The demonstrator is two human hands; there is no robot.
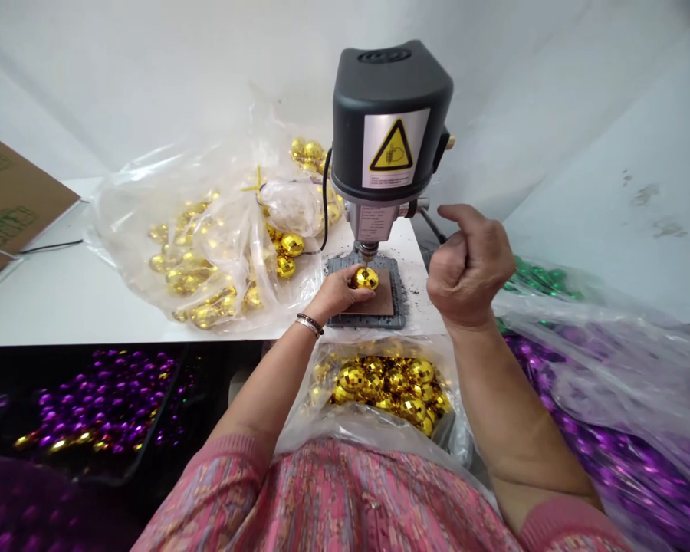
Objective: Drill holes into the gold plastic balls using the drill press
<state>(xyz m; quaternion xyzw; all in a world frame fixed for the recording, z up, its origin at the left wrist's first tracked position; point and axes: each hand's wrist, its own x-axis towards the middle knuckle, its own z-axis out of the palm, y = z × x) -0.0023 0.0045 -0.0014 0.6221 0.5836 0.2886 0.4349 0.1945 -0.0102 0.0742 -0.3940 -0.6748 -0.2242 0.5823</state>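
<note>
A shiny gold faceted ball (367,277) sits on a brown board (382,301) on the drill press base (401,307). My left hand (341,293) grips the ball from its left side, thumb and fingers closed about it. Directly above, the chuck of the black bench drill press (392,123) points down, its thin bit at the ball's top. To the right of the press, my right hand (471,264) is closed at the feed lever (434,227), whose rod runs into it. The index finger is partly raised, and the lever's end is hidden by the hand.
An open bag of gold balls (391,387) is in front of my body. On the white table (28,310) lies a clear plastic bag (201,261) of gold balls, with a cardboard box (17,199) further left. Purple balls (103,399) lie lower left; bagged purple balls (615,452) lie right.
</note>
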